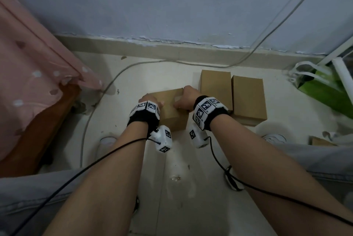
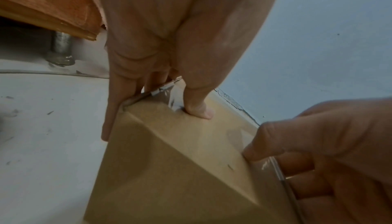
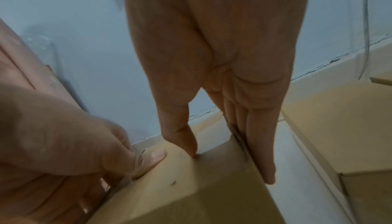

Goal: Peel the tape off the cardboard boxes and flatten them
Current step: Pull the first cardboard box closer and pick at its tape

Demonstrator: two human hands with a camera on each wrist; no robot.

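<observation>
My left hand [image 1: 150,101] and right hand [image 1: 186,98] clamped the cardboard box [image 1: 170,109] mid-floor, thumbs on top, fingers down its sides. Clear tape [image 2: 167,96] wrapped one corner (best lifted slowly at its edge, I judged).

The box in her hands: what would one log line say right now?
box: on floor, taped | left hand: grips left end | right hand: grips right end | tape: on, lifting at left end | two boxes: waiting
</observation>
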